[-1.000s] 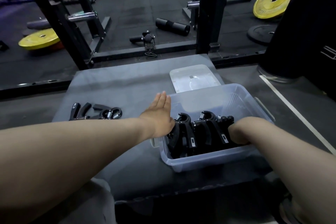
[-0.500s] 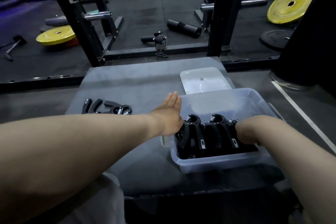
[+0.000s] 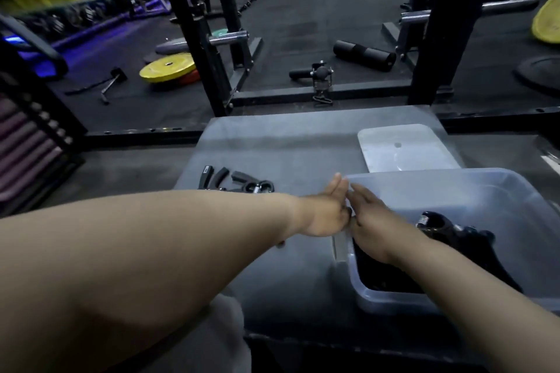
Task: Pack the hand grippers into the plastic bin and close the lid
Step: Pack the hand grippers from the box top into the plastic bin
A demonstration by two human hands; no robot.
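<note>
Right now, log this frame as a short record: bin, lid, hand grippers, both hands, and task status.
bin: clear plastic bin on the grey platform, open
lid: white lid lying flat beyond the bin, not fitted
packed grippers: black hand grippers in the bin, partly hidden by the right forearm
loose grippers: hand grippers on the platform, left of the bin
left hand: left hand against the outside of the bin's left wall, fingers extended
right hand: right hand inside that wall, apparently empty
status: packing unfinished, lid not on
</note>
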